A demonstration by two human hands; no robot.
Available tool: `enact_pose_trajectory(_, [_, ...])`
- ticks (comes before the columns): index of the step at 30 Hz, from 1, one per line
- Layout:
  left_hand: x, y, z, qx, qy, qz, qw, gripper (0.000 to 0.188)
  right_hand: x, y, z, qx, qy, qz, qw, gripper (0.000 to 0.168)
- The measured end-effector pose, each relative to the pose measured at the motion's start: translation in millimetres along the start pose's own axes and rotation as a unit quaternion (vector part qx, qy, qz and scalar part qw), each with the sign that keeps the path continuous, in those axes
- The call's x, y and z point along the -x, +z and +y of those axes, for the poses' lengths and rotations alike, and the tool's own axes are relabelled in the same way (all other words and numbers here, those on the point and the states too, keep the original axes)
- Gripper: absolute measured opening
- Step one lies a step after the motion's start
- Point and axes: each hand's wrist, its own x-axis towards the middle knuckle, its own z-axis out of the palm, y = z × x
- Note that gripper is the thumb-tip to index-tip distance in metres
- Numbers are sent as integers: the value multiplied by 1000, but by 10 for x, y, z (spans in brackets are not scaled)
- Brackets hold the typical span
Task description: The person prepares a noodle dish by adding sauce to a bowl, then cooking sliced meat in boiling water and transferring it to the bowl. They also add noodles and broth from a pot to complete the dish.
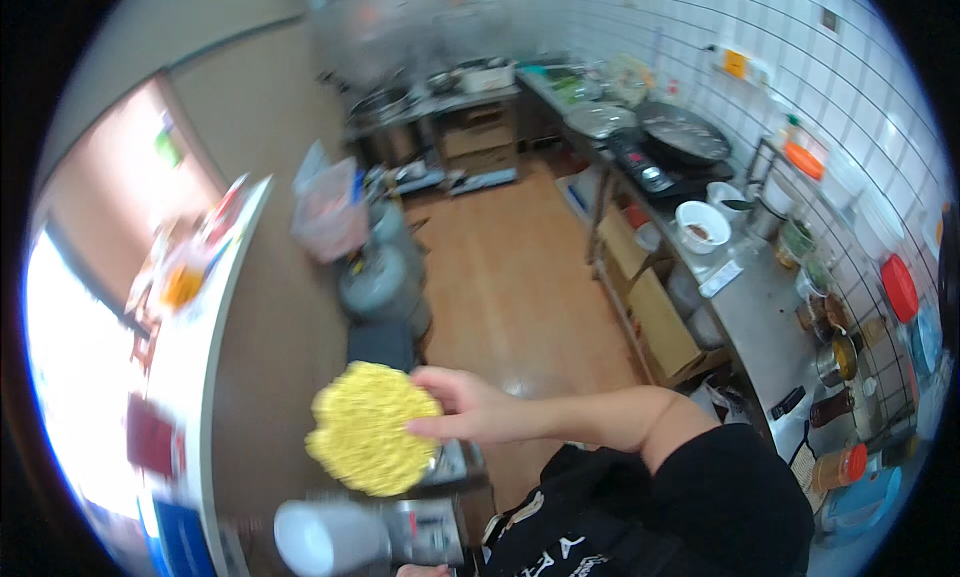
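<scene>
A round, flat yellow cake that looks like dried noodles (373, 428) is pinched at its right edge between the thumb and fingers of my right hand (457, 408). Below the cake stands a white plastic cup or tub (319, 538), beside a metal appliance (427, 530) with a small panel. Only a small part of my left hand (424, 570) shows at the bottom edge, close to that appliance; what it holds or touches is hidden.
Grey gas cylinders (379, 280) stand left of the wooden floor (495, 277). A steel counter (757, 329) on the right bears a white bowl (703, 227), jars and a black wok (684, 134) on a cooker. A white ledge (214, 322) runs along the left.
</scene>
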Motion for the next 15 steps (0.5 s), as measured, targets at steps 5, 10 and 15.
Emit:
enact_pose_trajectory(5, [-1017,1727,-616,89,-286,-87,950,13,606,-2645,-769,195,197,354,893,35])
enact_pose_trajectory(10, [-1548,3142,-1616,79,-185,-232,952,15,1193,-5202,-1983,502,45,642,578,31])
enact_pose_trajectory(15, [-2298,4390,-2713,101,-198,-318,922,15,1493,-6653,-2831,575,165,740,308,38])
